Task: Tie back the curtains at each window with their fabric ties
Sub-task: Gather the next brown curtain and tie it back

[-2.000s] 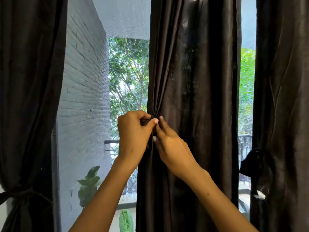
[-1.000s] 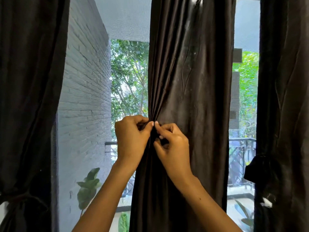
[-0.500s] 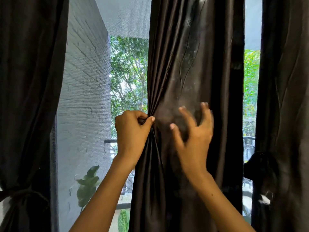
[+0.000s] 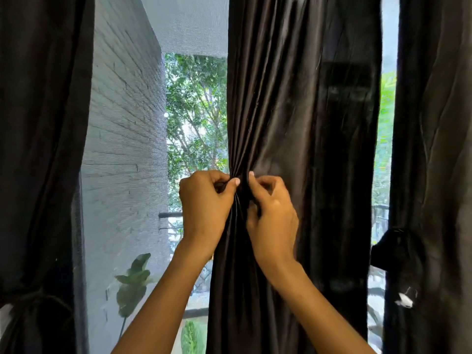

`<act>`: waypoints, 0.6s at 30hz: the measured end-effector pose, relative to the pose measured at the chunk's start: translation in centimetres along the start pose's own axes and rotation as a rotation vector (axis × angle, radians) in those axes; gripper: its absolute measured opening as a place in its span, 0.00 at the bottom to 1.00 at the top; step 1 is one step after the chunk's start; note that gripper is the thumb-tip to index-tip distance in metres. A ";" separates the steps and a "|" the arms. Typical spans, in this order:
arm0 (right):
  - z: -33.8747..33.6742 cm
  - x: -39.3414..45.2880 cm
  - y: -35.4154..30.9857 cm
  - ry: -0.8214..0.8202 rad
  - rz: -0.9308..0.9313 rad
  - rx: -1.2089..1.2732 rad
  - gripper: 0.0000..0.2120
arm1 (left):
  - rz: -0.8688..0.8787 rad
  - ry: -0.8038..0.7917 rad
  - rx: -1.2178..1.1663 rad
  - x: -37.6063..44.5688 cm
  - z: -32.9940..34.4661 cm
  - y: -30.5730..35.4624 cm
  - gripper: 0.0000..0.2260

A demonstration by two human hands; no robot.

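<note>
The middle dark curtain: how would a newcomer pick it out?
Three dark satin curtains hang before the window; take the middle dark curtain, between the two bright gaps. Unlike its tied neighbours, it hangs untied, its left edge pinched by the left hand and right hand.

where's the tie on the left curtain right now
In the head view it sits at the bottom-left corner, the fabric tie cinching the left curtain, left of the brick wall.
</note>
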State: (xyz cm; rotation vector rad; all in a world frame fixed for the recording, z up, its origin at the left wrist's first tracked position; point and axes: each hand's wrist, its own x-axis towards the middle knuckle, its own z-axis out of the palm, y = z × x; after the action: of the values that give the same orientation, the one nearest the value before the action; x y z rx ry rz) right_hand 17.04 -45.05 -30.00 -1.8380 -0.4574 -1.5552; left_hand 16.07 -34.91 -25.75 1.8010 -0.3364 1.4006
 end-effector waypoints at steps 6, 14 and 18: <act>0.7 0.1 0.5 -0.135 0.000 0.219 0.27 | -0.004 -0.012 -0.068 -0.2 -0.3 -0.5 0.06; 0.0 0.3 1.8 -0.193 -0.069 0.365 0.21 | -0.059 0.000 -0.063 0.8 0.3 -0.4 0.08; -0.6 0.6 2.7 0.086 -0.034 0.003 0.26 | -0.038 -0.015 -0.022 0.9 0.8 -0.5 0.07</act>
State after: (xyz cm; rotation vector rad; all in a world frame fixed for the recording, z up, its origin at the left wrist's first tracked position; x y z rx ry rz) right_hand 18.54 -47.47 -30.13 -1.7617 -0.4529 -1.6482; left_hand 17.30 -34.95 -25.20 1.7918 -0.3222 1.3533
